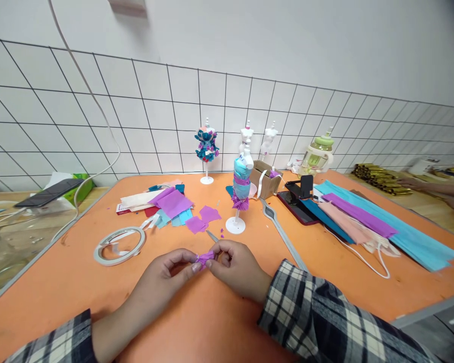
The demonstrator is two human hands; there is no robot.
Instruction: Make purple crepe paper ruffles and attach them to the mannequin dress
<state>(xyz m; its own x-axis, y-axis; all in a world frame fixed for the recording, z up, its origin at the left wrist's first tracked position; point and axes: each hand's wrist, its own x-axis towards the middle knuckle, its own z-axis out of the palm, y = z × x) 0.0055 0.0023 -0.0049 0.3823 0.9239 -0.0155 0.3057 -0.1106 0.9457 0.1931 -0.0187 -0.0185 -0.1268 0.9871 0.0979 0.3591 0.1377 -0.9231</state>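
Between my two hands is a small gathered piece of purple crepe paper (206,258). My left hand (170,275) pinches its left end between thumb and forefinger. At the other end, my right hand (236,267) grips it with the thumb against curled fingers. A pointed metal blade tip (212,236) shows just beyond my right hand; the rest is hidden. Behind it lie loose purple paper squares (197,224) and a few purple scraps. A mini dress form (242,186) wrapped in blue and purple paper stands upright on a white base.
Left of my hands lies a roll of double-sided tape (120,246), with stacked paper pieces (172,203) behind it. Farther back stand a decorated dress form (207,146), a cardboard box (265,182) and a bottle (318,156). Crepe strips (363,217) and a phone cover (297,207) lie right.
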